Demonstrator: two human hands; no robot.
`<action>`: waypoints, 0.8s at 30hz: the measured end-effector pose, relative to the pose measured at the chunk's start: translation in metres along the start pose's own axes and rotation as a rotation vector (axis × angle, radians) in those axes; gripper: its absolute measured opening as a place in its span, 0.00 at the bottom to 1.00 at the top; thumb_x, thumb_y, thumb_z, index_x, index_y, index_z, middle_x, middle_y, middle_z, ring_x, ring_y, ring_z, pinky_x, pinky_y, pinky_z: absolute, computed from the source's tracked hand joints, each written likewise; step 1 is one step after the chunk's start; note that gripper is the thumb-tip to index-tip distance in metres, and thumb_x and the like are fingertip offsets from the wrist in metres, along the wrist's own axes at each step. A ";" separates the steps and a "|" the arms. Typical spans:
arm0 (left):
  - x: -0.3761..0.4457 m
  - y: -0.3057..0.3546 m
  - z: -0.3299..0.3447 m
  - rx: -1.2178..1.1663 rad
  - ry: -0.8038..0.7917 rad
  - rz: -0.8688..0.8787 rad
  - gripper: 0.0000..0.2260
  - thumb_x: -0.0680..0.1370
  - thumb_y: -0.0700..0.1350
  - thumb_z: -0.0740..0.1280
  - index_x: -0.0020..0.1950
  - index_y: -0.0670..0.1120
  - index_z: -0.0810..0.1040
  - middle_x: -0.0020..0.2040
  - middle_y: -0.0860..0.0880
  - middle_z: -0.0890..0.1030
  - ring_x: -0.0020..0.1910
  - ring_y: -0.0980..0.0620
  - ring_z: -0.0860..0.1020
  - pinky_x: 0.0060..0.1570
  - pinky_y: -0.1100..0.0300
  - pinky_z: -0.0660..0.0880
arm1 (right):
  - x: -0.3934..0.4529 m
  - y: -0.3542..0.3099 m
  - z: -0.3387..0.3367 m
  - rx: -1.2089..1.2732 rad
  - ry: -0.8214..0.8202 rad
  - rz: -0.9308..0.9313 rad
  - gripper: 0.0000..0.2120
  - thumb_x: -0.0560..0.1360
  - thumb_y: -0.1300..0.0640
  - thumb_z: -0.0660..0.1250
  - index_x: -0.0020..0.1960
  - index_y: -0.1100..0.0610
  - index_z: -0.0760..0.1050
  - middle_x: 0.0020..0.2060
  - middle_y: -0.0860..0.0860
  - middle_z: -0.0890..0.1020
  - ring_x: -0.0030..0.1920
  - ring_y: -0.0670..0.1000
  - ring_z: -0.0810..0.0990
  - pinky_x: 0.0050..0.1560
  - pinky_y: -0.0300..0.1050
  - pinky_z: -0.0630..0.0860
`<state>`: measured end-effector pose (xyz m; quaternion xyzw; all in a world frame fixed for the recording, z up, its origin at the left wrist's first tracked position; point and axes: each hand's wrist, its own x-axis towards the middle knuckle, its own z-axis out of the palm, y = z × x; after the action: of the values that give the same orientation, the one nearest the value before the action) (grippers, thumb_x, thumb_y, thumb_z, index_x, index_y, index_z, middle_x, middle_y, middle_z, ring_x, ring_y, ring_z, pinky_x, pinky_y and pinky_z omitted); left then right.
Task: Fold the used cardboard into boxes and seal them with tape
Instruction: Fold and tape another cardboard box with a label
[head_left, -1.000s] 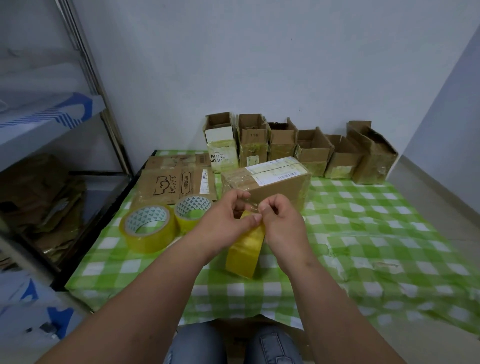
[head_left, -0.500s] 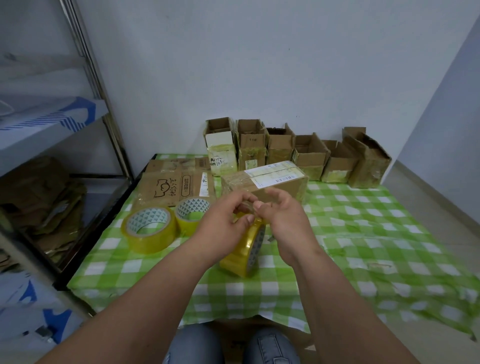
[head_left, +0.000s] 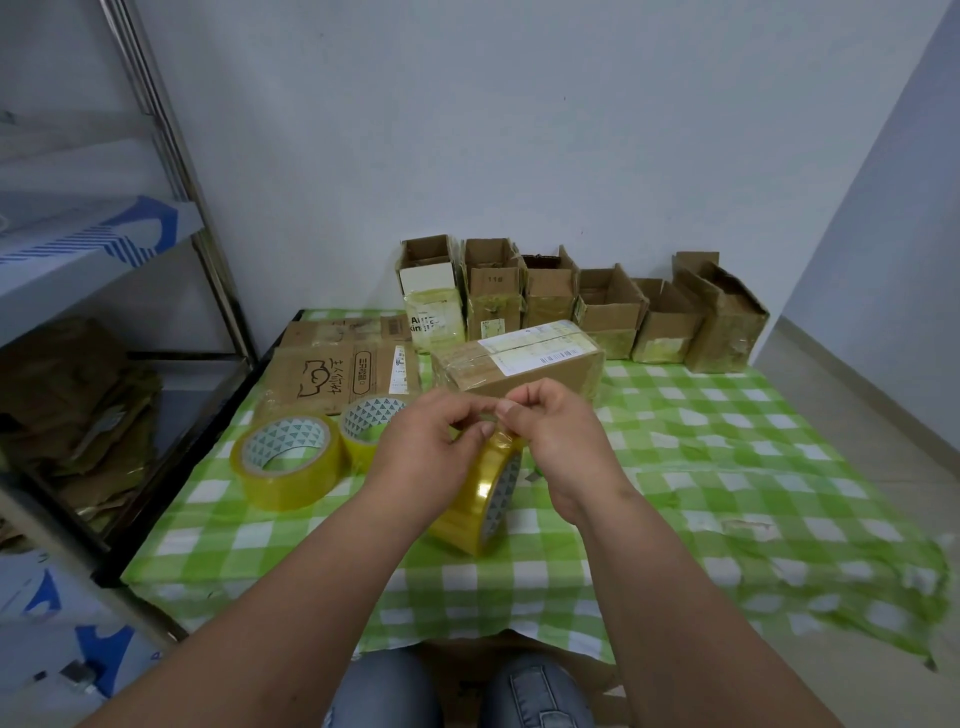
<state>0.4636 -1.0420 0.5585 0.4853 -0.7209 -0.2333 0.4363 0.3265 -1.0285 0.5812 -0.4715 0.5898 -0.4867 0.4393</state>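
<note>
Both hands (head_left: 480, 441) pinch the tape roll (head_left: 480, 496); I lift its loose end cleanly toward the closed box (head_left: 519, 366) at twelve o'clock.

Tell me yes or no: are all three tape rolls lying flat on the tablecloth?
No: two tape rolls lie on the tablecloth, but the third roll is held on edge by the left hand and right hand.
</note>
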 end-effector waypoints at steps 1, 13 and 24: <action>0.000 0.000 0.000 0.025 0.013 0.001 0.08 0.75 0.41 0.73 0.49 0.55 0.85 0.42 0.58 0.78 0.46 0.58 0.76 0.46 0.65 0.71 | 0.000 0.001 0.000 -0.023 0.004 -0.014 0.04 0.78 0.58 0.68 0.44 0.55 0.76 0.37 0.48 0.81 0.41 0.47 0.78 0.42 0.41 0.71; 0.003 0.002 -0.001 0.015 0.046 -0.123 0.11 0.77 0.43 0.71 0.38 0.57 0.77 0.50 0.58 0.68 0.47 0.59 0.73 0.47 0.67 0.71 | -0.007 0.018 0.004 -0.403 0.064 -0.200 0.06 0.71 0.41 0.72 0.39 0.41 0.78 0.47 0.41 0.76 0.50 0.43 0.76 0.64 0.60 0.69; 0.006 0.007 -0.003 -0.218 0.154 -0.370 0.06 0.79 0.45 0.69 0.42 0.48 0.79 0.48 0.53 0.78 0.45 0.56 0.76 0.44 0.60 0.72 | -0.010 0.026 0.000 -0.036 0.061 -0.054 0.12 0.78 0.53 0.64 0.58 0.38 0.76 0.60 0.43 0.78 0.59 0.45 0.77 0.64 0.52 0.74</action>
<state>0.4623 -1.0440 0.5677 0.5757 -0.5548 -0.3481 0.4895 0.3248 -1.0167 0.5558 -0.4801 0.5987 -0.5019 0.3990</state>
